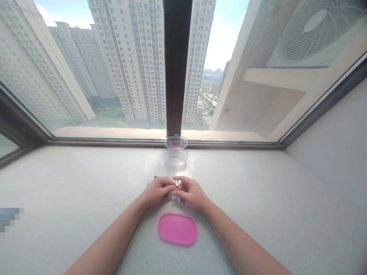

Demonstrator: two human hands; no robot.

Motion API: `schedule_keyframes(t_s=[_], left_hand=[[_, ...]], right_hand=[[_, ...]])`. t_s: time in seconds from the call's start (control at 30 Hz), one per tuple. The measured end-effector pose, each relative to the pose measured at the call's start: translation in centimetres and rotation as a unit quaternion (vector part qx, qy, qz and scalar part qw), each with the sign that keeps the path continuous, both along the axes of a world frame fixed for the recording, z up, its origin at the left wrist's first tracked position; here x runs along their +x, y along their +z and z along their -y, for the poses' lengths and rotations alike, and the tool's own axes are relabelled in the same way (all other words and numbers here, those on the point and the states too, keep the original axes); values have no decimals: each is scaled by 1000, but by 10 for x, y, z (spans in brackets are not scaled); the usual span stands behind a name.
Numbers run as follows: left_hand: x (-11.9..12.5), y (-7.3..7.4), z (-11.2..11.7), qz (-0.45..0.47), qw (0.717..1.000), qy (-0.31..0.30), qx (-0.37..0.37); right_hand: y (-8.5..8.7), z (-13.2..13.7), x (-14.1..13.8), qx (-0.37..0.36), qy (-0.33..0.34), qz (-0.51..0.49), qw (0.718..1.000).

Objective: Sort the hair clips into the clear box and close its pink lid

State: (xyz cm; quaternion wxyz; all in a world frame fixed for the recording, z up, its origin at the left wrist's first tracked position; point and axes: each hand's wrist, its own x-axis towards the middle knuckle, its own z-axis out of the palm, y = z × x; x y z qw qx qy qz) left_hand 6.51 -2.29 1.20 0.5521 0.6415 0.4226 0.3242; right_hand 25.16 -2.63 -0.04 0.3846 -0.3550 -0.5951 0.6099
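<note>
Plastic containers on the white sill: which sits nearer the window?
The clear box beyond the left hand and right hand, with its lid standing raised. The shallow pink tray lies on the near side of both hands, farther from the window.

Window post (176,70): dark, upright, splitting our view!
Towers (134,57): pale, many-windowed, and we see greenery (110,113) below!
Fan grille (317,28): round, up on our right!

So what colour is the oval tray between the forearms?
The oval tray is bright pink, shown in the head view.
</note>
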Motion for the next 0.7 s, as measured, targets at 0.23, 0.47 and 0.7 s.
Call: schedule_keyframes(t_s=[0.23, 0.47, 0.7], left_hand=[[2, -3, 1, 60, 997, 11, -47], [0, -4, 0, 72, 997, 2, -33], [-1, -1, 1, 33, 999, 12, -13]], right_hand=[[2, 0, 0, -8, -4, -12, 1000], [1, -1, 1, -5, -5, 4, 1000], [-2, -1, 2, -6, -10, 2, 1000]])
